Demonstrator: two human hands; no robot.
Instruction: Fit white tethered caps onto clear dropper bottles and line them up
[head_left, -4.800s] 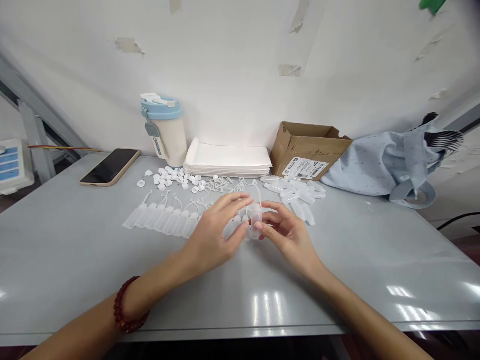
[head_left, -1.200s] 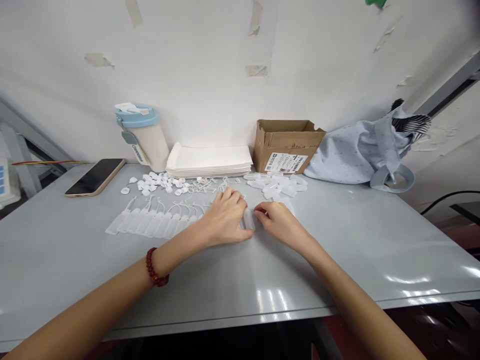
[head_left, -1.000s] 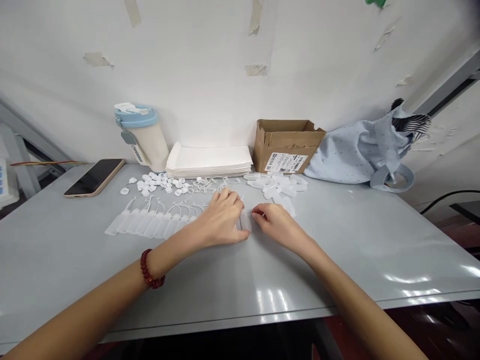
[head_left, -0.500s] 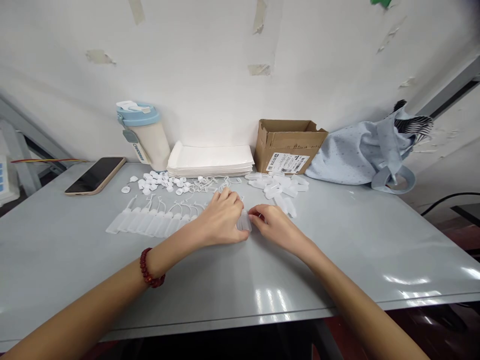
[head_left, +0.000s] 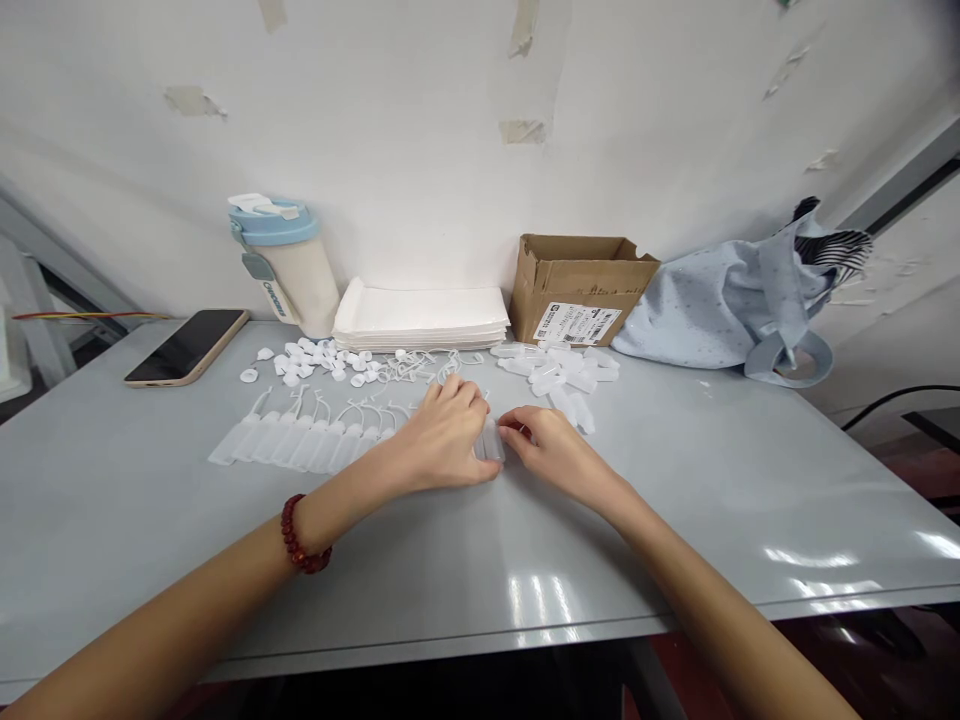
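Observation:
My left hand (head_left: 450, 435) is curled over a few small translucent plastic bottles (head_left: 491, 442), its thumb at their near end and its fingers at the far end. Much of these bottles is hidden under the palm. From the right, my right hand (head_left: 551, 448) has its bent fingers closed against the outermost bottle near its upper end. A slanted row of similar bottles (head_left: 300, 440) with thin looped straps at their tops runs off to the left. Behind my right hand lies a pile of loose bottles (head_left: 559, 372).
White caps (head_left: 300, 362) and thin plastic straps (head_left: 420, 367) lie behind the row. Along the wall stand a blue-lidded tumbler (head_left: 289, 270), stacked white envelopes (head_left: 424, 318), a cardboard box (head_left: 581, 290) and a light blue bag (head_left: 697, 305). A phone (head_left: 187, 347) lies at the left.
The camera view has shifted slightly. Both hands stay at the same bottles, with almost no visible movement.

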